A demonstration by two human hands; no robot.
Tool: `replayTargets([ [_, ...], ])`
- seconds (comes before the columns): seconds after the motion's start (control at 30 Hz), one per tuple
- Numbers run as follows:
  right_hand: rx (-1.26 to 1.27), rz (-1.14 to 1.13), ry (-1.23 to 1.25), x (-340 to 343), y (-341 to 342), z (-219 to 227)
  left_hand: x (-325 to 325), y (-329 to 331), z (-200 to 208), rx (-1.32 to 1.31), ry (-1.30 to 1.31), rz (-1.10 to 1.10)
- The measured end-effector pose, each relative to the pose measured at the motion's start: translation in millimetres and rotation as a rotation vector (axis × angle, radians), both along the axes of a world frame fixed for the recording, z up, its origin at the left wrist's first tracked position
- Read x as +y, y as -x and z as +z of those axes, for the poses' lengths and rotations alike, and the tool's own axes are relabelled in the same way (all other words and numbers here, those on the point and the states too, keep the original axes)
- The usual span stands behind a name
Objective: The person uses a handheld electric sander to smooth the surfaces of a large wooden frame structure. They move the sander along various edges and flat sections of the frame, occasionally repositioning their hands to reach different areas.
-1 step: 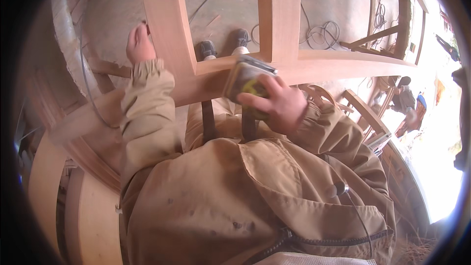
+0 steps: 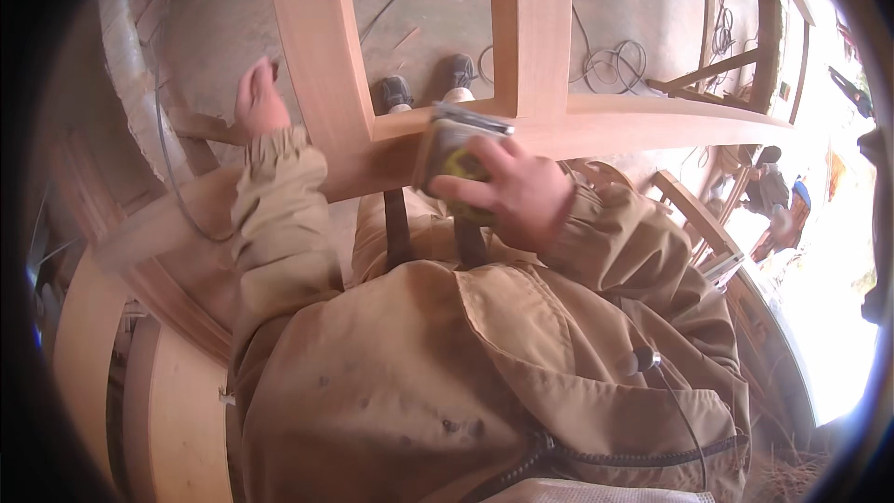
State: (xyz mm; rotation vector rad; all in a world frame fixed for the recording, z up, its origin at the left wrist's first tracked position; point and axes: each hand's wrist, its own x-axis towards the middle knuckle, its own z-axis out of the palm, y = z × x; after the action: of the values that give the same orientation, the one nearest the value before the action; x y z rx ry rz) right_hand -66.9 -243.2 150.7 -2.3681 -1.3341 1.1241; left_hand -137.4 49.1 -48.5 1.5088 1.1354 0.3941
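My right hand (image 2: 521,191) is wrapped round a handheld sander (image 2: 447,144) with a grey plate and a yellow-green and black body. The sander is smeared by motion and lies against the curved wooden rail (image 2: 652,126) in front of me, just right of where a broad wooden upright (image 2: 321,47) joins it. Beside that upright, on its left, my left hand (image 2: 261,102) hangs with fingers pointing away from me, loosely bent and slightly blurred. A small gap shows between it and the wood, and I see nothing held in it.
A second upright (image 2: 531,28) rises from the rail. Cable coils (image 2: 615,65) lie on the floor beyond my shoes (image 2: 393,91). Curved wooden parts (image 2: 191,410) stand at lower left. Another person (image 2: 768,191) is at far right, near wooden frames (image 2: 698,214).
My right hand and the sander have shifted a little left along the rail. My left hand has drawn slightly left and nearer, away from the upright.
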Motion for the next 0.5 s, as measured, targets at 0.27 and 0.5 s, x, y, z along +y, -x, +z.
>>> replayTargets([
  [0.27,0.174,0.053,0.147,3,-52,7,14,104,24,0.605,-0.734,-0.321],
  [0.5,0.272,0.057,-0.077,58,-56,-13,17,99,25,0.733,-0.735,-0.413],
])
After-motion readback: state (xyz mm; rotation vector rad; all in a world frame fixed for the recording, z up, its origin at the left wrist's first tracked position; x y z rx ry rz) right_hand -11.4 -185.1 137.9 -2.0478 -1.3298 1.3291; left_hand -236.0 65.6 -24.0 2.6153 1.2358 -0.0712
